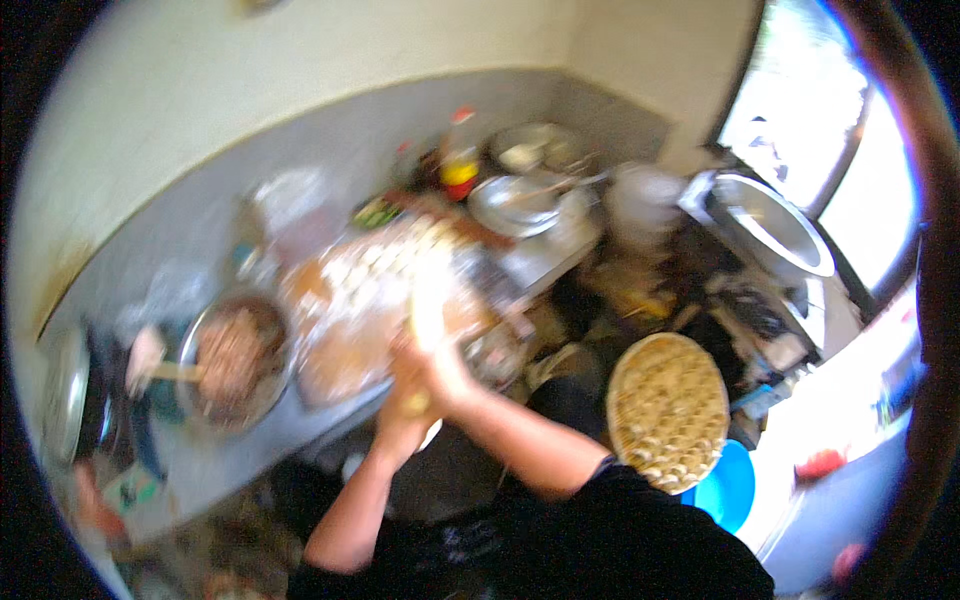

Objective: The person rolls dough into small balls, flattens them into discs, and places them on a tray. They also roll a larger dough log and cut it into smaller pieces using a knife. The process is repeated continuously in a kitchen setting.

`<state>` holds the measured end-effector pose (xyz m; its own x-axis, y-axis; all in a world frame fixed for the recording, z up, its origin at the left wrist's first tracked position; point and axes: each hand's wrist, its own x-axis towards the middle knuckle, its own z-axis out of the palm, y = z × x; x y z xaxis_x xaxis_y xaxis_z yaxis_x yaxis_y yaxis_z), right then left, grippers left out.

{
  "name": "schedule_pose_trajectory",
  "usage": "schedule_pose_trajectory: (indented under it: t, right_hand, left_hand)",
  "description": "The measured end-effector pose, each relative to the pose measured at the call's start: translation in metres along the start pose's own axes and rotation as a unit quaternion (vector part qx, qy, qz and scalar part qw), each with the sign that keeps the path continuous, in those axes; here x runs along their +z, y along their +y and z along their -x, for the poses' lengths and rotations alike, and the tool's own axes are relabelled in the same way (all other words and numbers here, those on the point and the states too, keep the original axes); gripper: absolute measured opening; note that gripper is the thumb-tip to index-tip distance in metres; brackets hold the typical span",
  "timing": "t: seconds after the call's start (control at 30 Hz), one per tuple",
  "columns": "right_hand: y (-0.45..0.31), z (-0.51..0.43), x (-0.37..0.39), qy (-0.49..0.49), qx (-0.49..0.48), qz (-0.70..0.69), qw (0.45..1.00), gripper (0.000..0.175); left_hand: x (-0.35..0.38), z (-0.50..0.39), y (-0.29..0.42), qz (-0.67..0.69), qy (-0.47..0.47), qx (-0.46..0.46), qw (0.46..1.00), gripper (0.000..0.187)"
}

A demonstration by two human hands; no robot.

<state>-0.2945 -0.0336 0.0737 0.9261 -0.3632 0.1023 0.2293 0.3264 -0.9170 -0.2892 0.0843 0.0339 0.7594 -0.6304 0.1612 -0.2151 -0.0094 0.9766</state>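
Note:
Both of my hands are together over the near edge of a floured wooden board (337,360), blurred by motion. My right hand (439,375) lies against my left hand (403,390), and both are closed around a pale roll of dough (427,311). The roll stretches from the hands towards the far side of the board, washed out by bright light. A yellowish bit shows below between the wrists. Several small cut pieces of dough (382,259) lie in loose flour on the far part of the board. The fingers partly hide each other.
Left of the board stands a metal bowl of minced filling (232,352) with a wooden-handled utensil. Behind are a bottle (459,161) and a metal dish (517,206). At right, a round tray of dumplings (667,409) sits above a blue basin (724,487). A large pan (772,225) stands beyond.

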Motion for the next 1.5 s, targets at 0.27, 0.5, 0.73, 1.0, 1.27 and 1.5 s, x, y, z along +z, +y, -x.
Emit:
schedule_pose_trajectory:
  t: [0.27, 0.5, 0.73, 1.0, 1.27, 1.5]
  right_hand:
    - [-0.078, 0.019, 0.049, -0.05, 0.057, 0.083, 0.994, 0.035]
    - [-0.074, 0.033, 0.055, -0.085, 0.013, -0.004, 0.996, 0.032]
    - [-0.068, 0.035, 0.06, -0.069, -0.005, 0.01, 0.998, 0.031]
    - [-0.071, 0.033, 0.048, -0.18, 0.02, 0.021, 0.983, 0.035]
    - [-0.068, 0.04, 0.059, -0.089, -0.027, 0.022, 0.995, 0.029]
    - [-0.095, 0.044, 0.062, -0.095, -0.13, 0.15, 0.975, 0.026]
  left_hand:
    - [-0.023, 0.029, 0.029, 0.105, -0.031, -0.124, 0.986, 0.03]
    - [-0.019, 0.025, 0.024, 0.153, 0.013, -0.084, 0.985, 0.038]
    - [-0.014, 0.028, 0.06, 0.157, 0.009, -0.049, 0.986, 0.032]
    - [-0.02, 0.036, 0.038, 0.152, 0.001, -0.057, 0.987, 0.045]
    - [-0.002, 0.029, 0.052, 0.062, 0.125, 0.064, 0.988, 0.045]
    - [-0.02, 0.036, 0.069, 0.068, -0.022, -0.041, 0.997, 0.048]
